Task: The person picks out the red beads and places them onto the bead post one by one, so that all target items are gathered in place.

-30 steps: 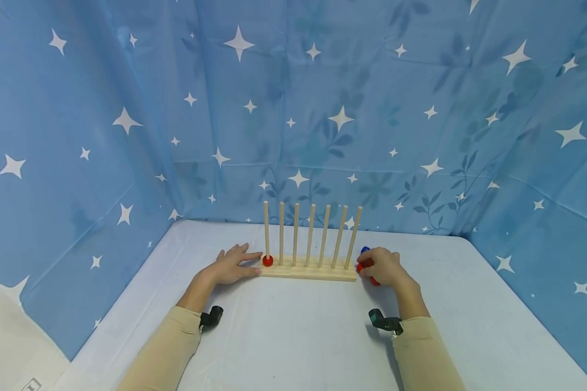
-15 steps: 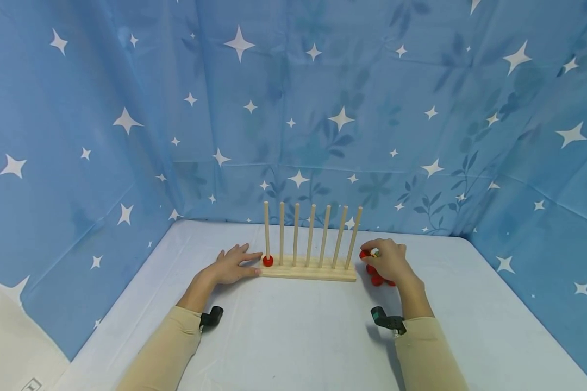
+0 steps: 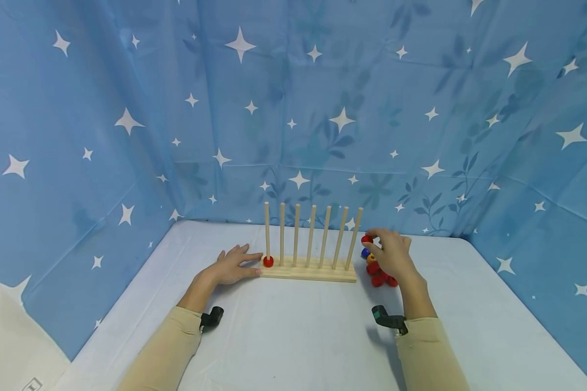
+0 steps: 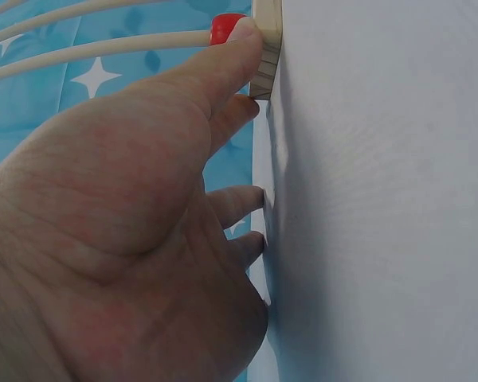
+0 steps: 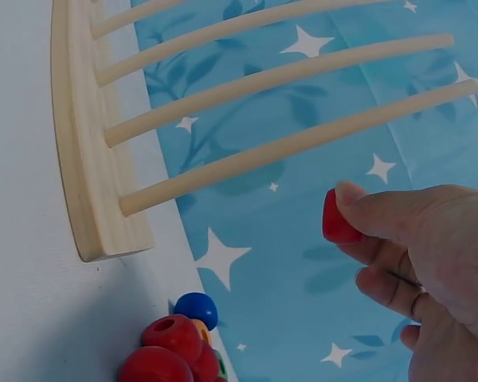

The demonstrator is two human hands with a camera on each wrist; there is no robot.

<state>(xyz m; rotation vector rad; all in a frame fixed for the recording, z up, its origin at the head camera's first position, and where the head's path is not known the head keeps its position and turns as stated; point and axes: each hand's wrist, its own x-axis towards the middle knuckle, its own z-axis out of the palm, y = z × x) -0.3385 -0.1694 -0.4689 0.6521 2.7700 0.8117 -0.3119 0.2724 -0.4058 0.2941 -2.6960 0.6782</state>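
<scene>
In the head view, a wooden peg rack (image 3: 308, 273) with a row of several upright pegs stands on the table. One red bead (image 3: 268, 262) sits at the bottom of its leftmost peg. My left hand (image 3: 231, 267) touches the rack's left end with thumb and index finger, the other fingers spread over the cloth. Right of the rack, my right hand (image 3: 393, 254) pinches another red bead (image 5: 341, 219) between thumb and fingers, raised off the table. Below that hand lies a cluster of loose beads: several red beads (image 3: 378, 279), a blue bead (image 3: 365, 253) and a yellow bead (image 3: 371, 259).
A white cloth (image 3: 283, 336) covers the table. Behind and at both sides hangs a blue curtain (image 3: 293, 141) with white stars. The tall pegs (image 5: 303, 145) stand close to the right hand's left side. A bit of green shows among the loose beads in the right wrist view.
My right hand has drawn a red bead up and away from the cluster, toward the back, uncovering more of the loose beads. The left hand and the rack have stayed in place.
</scene>
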